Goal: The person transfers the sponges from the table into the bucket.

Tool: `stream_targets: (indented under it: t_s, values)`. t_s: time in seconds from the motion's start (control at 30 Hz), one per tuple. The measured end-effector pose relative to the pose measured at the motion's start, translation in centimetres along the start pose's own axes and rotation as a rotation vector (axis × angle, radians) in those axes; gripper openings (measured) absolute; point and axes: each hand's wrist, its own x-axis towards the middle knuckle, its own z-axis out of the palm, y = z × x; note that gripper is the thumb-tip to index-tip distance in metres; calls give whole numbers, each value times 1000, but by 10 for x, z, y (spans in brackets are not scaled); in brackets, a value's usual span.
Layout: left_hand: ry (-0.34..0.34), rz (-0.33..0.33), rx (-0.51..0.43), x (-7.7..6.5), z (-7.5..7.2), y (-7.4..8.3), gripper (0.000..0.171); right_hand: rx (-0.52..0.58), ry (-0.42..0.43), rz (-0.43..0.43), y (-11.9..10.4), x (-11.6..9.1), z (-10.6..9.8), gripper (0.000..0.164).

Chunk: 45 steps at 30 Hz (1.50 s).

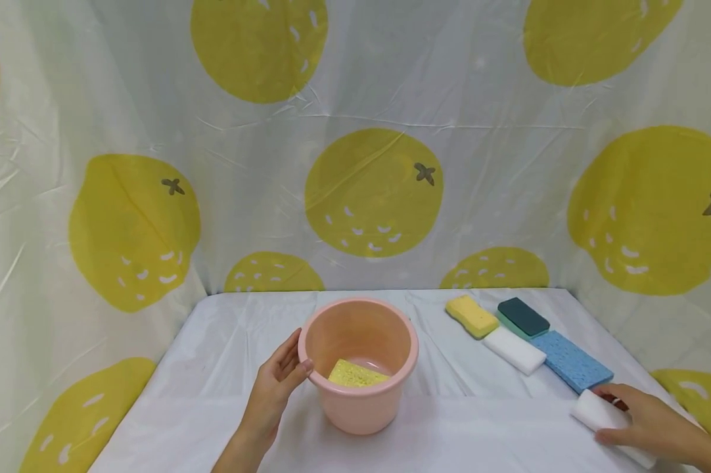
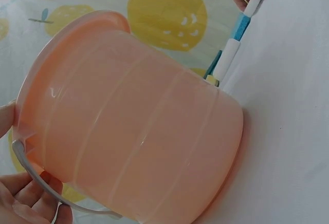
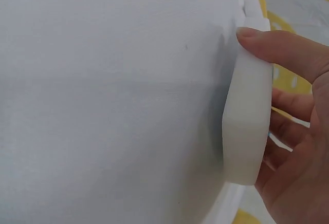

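A pink bucket (image 1: 361, 410) stands upright near the middle of the white-covered table. My left hand (image 1: 271, 387) holds its left rim, thumb at the edge and fingers against the outer wall. A thin grey handle (image 2: 49, 187) hangs by those fingers in the left wrist view. Inside the bucket lies a yellow sponge (image 1: 354, 374). At the front right, my right hand (image 1: 654, 424) grips a white sponge (image 1: 598, 411) between thumb and fingers. In the right wrist view, the same white block (image 3: 247, 116) stands close over the cloth.
Beyond the right hand lie a blue sponge (image 1: 574, 361), another white sponge (image 1: 515, 350), a green sponge with a dark scouring side (image 1: 524, 316) and a yellow sponge (image 1: 472, 316), close together. A lemon-patterned curtain (image 1: 480, 171) encloses the table's back and sides.
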Motion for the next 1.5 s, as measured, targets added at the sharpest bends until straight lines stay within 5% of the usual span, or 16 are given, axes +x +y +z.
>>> stream_targets:
  t_s: [0.2, 0.5, 0.63, 1.03, 1.3, 1.5]
  values:
    - [-5, 2, -1, 0, 0, -1, 65, 1, 70, -106, 0, -3, -3, 72]
    - [-10, 9, -5, -1, 0, -2, 64, 75, 289, -409, 2, -4, -18, 52]
    - [-8, 8, -4, -1, 0, -2, 64, 133, 293, -466, -7, -3, -28, 52]
    - [-2, -8, 3, 0, 0, 0, 65, 96, 132, -413, -51, 12, -61, 62]
    - [-5, 4, 7, 1, 0, 1, 65, 98, 41, -279, -54, 12, -69, 68]
    - [0, -5, 9, 1, -1, 0, 65, 90, 35, -286, -50, 10, -69, 66]
